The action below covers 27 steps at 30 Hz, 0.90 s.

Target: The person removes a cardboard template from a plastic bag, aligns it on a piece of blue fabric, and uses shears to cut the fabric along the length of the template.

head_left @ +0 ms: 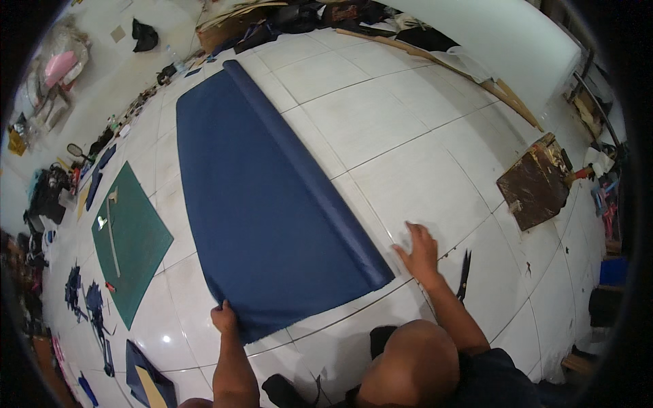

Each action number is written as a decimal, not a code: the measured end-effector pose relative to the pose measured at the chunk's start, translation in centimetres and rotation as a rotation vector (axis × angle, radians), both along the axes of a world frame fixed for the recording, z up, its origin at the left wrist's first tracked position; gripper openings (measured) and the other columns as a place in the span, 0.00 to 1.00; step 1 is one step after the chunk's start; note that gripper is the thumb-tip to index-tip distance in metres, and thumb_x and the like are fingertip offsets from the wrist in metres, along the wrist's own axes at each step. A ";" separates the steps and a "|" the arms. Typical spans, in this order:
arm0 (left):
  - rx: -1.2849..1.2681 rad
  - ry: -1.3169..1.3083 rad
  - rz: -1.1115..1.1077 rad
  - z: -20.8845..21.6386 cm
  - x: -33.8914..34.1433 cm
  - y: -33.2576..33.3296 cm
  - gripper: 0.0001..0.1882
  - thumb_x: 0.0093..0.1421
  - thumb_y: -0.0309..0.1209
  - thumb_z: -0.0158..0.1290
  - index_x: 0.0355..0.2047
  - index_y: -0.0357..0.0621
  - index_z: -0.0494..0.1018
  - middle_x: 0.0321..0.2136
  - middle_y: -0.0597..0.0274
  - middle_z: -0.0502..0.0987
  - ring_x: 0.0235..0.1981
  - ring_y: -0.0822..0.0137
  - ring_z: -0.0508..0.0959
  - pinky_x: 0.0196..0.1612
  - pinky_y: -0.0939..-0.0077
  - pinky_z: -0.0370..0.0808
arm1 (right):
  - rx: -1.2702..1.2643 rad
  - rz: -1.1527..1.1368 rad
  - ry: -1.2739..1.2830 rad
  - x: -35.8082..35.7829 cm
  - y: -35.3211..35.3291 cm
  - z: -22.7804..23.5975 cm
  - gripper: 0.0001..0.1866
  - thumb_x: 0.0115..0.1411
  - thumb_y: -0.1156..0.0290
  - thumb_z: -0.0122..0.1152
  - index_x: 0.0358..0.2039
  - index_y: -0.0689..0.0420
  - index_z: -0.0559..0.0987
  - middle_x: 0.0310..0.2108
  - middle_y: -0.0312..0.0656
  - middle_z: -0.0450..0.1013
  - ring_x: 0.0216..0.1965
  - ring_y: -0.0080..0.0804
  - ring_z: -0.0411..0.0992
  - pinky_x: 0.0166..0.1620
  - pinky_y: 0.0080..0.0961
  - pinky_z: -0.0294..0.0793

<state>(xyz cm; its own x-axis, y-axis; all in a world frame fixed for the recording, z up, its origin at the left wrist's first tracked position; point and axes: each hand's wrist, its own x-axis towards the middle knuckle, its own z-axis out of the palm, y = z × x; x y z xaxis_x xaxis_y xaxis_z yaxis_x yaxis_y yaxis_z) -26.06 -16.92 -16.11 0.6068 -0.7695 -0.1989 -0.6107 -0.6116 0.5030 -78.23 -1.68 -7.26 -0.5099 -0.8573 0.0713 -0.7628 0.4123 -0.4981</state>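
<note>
A long sheet of dark blue fabric (252, 204) lies on the tiled floor, its right side wound into a long roll (320, 197). My left hand (223, 317) is closed on the near left corner of the sheet, thumb on top. Past the near end of the roll, my right hand (420, 255) hovers over the tiles with fingers apart, holding nothing and not touching the fabric. A pair of black scissors (464, 275) rests on the floor just right of my right wrist.
On the left lies a green cutting mat (136, 251) with a ruler (113, 234) on it. Dark fabric scraps (95, 299) are scattered beyond it. A brown worn box (536, 182) stands at right. A long wooden strip (435, 60) and a big white roll (503, 47) lie at the back.
</note>
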 end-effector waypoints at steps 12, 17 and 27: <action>-0.037 0.027 0.097 -1.5 6.9 -3.0 0.25 0.62 0.42 0.58 0.44 0.27 0.72 0.43 0.37 0.78 0.45 0.43 0.79 0.50 0.57 0.74 | 0.078 -0.095 0.014 -4.7 -2.0 -4.0 0.36 0.59 0.68 0.64 0.66 0.51 0.60 0.69 0.61 0.46 0.66 0.59 0.56 0.62 0.44 0.67; -0.015 -0.072 0.043 1.4 5.0 -3.3 0.26 0.61 0.43 0.60 0.44 0.28 0.72 0.42 0.37 0.78 0.45 0.42 0.79 0.50 0.56 0.74 | 0.140 -0.011 0.053 -2.4 -0.5 -3.1 0.45 0.55 0.53 0.69 0.69 0.49 0.58 0.65 0.62 0.56 0.66 0.59 0.57 0.63 0.51 0.61; 0.215 -0.308 -0.086 6.0 4.0 -3.8 0.33 0.57 0.56 0.59 0.44 0.35 0.74 0.44 0.43 0.80 0.47 0.46 0.80 0.48 0.53 0.76 | 0.279 -0.254 0.187 -10.4 0.2 -5.3 0.37 0.60 0.43 0.58 0.61 0.57 0.68 0.56 0.53 0.68 0.55 0.54 0.68 0.55 0.52 0.68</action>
